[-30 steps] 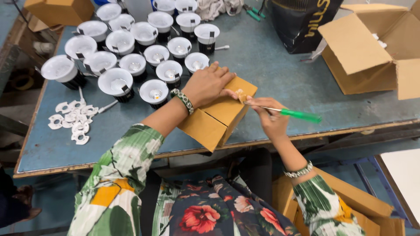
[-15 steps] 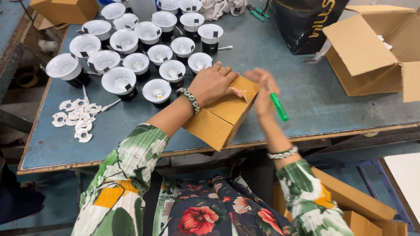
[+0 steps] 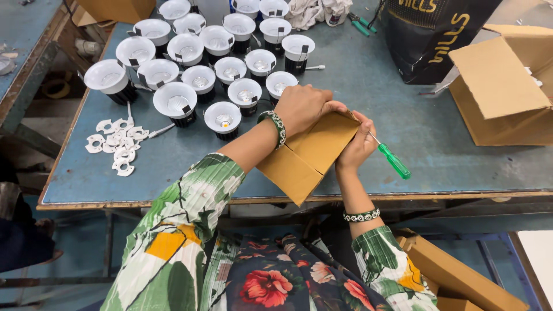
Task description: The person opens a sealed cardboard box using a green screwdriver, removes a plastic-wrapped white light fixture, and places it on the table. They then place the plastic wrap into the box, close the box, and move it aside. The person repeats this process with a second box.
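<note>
Both hands shifted: right hand (image 3: 356, 147), gripping green screwdriver (image 3: 394, 160), clasped the small cardboard box (image 3: 308, 155). Left hand (image 3: 303, 106) pressed its top flat.

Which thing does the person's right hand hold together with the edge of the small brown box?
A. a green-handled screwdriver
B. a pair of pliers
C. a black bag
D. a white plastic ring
A: the right hand grips the side of the small brown box, and a green-handled screwdriver sticks out from its fingers over the table, while the left hand presses on the box top.
</note>
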